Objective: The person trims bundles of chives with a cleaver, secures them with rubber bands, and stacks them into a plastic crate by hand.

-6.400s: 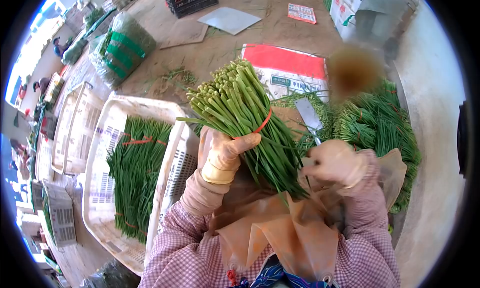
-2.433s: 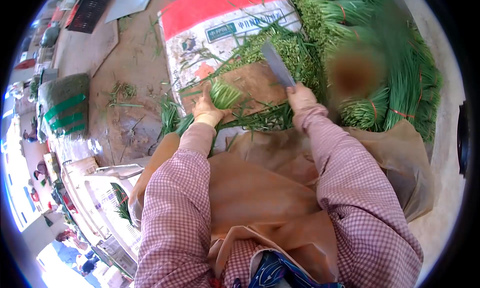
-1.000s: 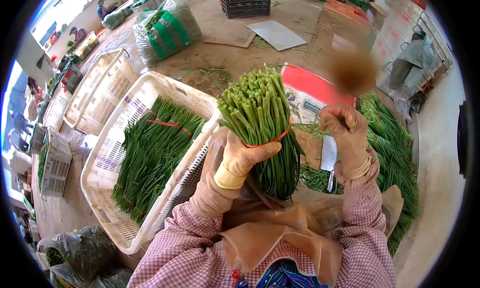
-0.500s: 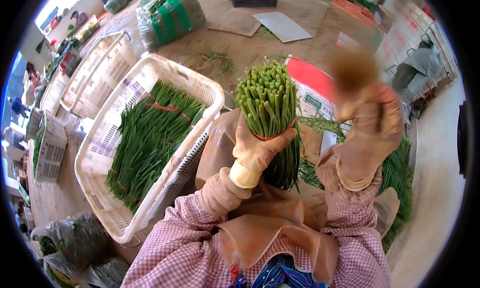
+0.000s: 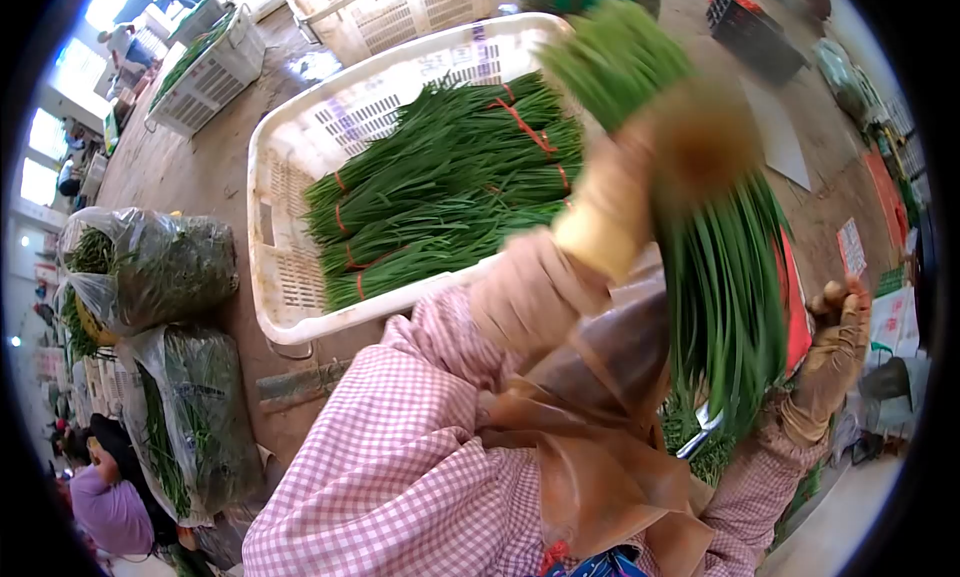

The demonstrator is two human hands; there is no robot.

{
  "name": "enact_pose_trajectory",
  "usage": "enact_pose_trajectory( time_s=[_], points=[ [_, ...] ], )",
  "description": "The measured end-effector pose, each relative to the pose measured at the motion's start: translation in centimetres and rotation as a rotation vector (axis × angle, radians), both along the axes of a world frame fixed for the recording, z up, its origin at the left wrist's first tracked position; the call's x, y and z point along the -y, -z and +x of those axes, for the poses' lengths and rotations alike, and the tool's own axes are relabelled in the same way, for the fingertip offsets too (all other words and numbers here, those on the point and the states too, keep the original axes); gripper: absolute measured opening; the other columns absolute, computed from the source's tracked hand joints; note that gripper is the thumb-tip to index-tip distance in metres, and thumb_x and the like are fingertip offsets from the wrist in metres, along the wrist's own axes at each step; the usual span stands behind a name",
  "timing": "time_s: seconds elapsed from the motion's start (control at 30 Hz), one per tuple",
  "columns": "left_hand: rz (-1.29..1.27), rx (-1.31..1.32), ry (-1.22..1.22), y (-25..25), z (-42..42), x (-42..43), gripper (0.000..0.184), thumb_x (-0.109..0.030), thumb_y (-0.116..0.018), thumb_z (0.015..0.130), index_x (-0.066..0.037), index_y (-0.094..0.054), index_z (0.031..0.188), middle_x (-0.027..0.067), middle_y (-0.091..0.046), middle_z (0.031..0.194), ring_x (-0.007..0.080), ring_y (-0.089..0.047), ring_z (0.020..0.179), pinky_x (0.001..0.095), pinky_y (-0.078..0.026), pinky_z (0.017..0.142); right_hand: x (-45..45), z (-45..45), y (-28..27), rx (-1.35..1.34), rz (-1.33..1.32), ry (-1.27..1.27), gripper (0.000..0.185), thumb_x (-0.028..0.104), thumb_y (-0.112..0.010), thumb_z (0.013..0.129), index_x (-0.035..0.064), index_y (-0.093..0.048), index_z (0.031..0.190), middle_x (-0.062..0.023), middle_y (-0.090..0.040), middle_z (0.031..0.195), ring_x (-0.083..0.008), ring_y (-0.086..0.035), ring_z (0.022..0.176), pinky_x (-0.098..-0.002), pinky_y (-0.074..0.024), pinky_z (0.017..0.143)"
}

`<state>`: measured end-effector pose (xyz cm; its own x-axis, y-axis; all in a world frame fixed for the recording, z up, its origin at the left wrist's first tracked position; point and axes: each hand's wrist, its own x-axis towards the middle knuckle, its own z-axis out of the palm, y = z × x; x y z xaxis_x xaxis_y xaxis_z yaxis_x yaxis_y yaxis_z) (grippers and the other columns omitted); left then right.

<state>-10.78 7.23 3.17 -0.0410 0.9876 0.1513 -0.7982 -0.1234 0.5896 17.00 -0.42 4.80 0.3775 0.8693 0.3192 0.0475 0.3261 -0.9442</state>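
Note:
My left hand (image 5: pixel 612 192), gloved and smeared by motion, is closed around a large bunch of garlic chives (image 5: pixel 725 307). The pale cut stems point up past the fist and the long leaves hang down below it. Beside it stands a white plastic crate (image 5: pixel 300 322) with banded chive bundles (image 5: pixel 430 192) laid flat inside. Out to the right is my right hand (image 5: pixel 835 342), in a brown glove, with its fingers raised and apart and nothing plainly in them. A red-and-white printed card (image 5: pixel 851 247) shows just beyond its fingertips; touching or apart, I cannot tell.
Clear plastic bags of greens (image 5: pixel 165 272) stand at left. More white crates (image 5: pixel 390 17) lie beyond, and a black crate (image 5: pixel 755 32) is at the back. A shiny metal object (image 5: pixel 700 432) shows under the leaves. A person in purple (image 5: pixel 110 507) is at lower left. A brown blur covers part of the view.
My view has turned left toward the white crate. My left hand has tipped the chive bunch and swung it beside the crate. My right hand has moved away from the bunch, down and right.

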Motion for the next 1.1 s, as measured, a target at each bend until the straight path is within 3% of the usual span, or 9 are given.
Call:
enact_pose_trajectory(
  time_s=[0.1,0.3,0.57,0.63,0.7,0.8,0.9,0.97,1.1],
  points=[
    [-0.149,0.088,-0.291,-1.2,-8.2,-3.2,0.033,-0.038,-0.073,0.08,-0.019,-0.067,0.106,0.0015,-0.066,0.093,0.0195,-0.064,0.085,0.0385,-0.054,0.078,-1.5,7.0,6.9,-0.148,-0.282,-0.012,0.025,0.025,-0.057,0.096,0.0075,-0.061,0.114,-0.0019,-0.064,0.088,-0.0124,-0.059,0.077,-0.0256,-0.0486,0.069],
    [-0.345,0.127,-0.548,10.5,-31.1,-10.5,0.06,-0.057,-0.062,0.072,-0.017,-0.062,0.116,0.0108,-0.063,0.118,0.0366,-0.056,0.109,0.0638,-0.041,0.094,3.5,9.9,16.3,-0.105,-0.741,0.046,0.023,0.03,-0.062,0.093,0.008,-0.06,0.1,-0.0015,-0.061,0.072,-0.0108,-0.056,0.056,-0.0247,-0.0464,0.052],
    [-0.666,0.039,-0.784,25.0,-44.0,-9.7,0.082,-0.075,-0.047,0.079,-0.016,-0.051,0.136,0.0093,-0.047,0.143,0.0332,-0.041,0.129,0.0534,-0.028,0.109,4.0,6.9,18.9,0.348,-0.961,-0.182,0.015,0.016,-0.059,0.093,0.0027,-0.06,0.099,-0.0026,-0.06,0.072,-0.0101,-0.055,0.05,-0.021,-0.0452,0.045],
    [-0.067,1.382,-1.13,23.4,-43.2,-9.9,0.088,-0.08,-0.043,0.077,-0.015,-0.049,0.137,0.011,-0.044,0.145,0.0292,-0.04,0.132,0.0482,-0.029,0.109,3.5,4.4,18.6,0.32,-0.977,-0.172,0.015,0.017,-0.06,0.093,0.0019,-0.061,0.097,-0.0012,-0.061,0.074,-0.0083,-0.055,0.054,-0.0203,-0.0447,0.049],
    [0.834,2.662,-1.134,21.4,-41.8,-9.6,0.095,-0.085,-0.039,0.076,-0.015,-0.047,0.139,0.0128,-0.04,0.147,0.0253,-0.038,0.134,0.0429,-0.03,0.109,3.4,3.9,18.8,0.39,-0.913,-0.247,0.016,0.017,-0.061,0.092,0.0022,-0.062,0.096,0.0,-0.062,0.076,-0.0069,-0.055,0.059,-0.0205,-0.0438,0.052],
    [0.734,2.388,-1.376,23.7,-43.9,-11.2,0.091,-0.086,-0.034,0.077,-0.019,-0.054,0.134,0.0117,-0.047,0.142,0.0203,-0.038,0.134,0.048,-0.032,0.106,3.5,3.3,18.4,0.379,-0.871,-0.27,0.016,0.017,-0.061,0.092,0.0023,-0.063,0.097,0.0008,-0.062,0.077,-0.0066,-0.054,0.062,-0.0213,-0.0435,0.055],
    [-0.878,0.032,-0.74,23.8,-42.9,-7.2,0.077,-0.052,-0.071,0.078,-0.025,-0.041,0.144,0.003,-0.037,0.151,0.0253,-0.032,0.139,0.0537,-0.015,0.114,4.8,3.9,19.7,0.399,-0.913,-0.21,0.015,0.015,-0.059,0.092,0.0015,-0.064,0.097,-0.0003,-0.062,0.075,-0.0084,-0.055,0.06,-0.0223,-0.0449,0.054],
    [-1.02,-0.209,-0.795,22.1,-41.8,-5.4,0.05,-0.043,-0.066,0.083,-0.02,-0.057,0.127,-0.0013,-0.052,0.138,0.0225,-0.045,0.126,0.0522,-0.035,0.099,5.3,5.3,20.4,0.431,-0.934,-0.195,0.012,0.012,-0.058,0.091,0.0019,-0.064,0.096,-0.0003,-0.061,0.072,-0.0085,-0.054,0.059,-0.0225,-0.0446,0.053],
    [-1.107,-0.592,-0.46,25.6,-46.8,-1.9,0.036,-0.03,-0.068,0.082,-0.016,-0.063,0.115,0.0006,-0.062,0.122,0.0235,-0.056,0.111,0.0426,-0.043,0.091,2.4,7.7,18.6,0.48,-0.752,0.063,0.014,0.016,-0.059,0.093,0.0036,-0.065,0.095,0.0013,-0.056,0.068,-0.0067,-0.048,0.058,-0.0226,-0.039,0.055]
  ],
)
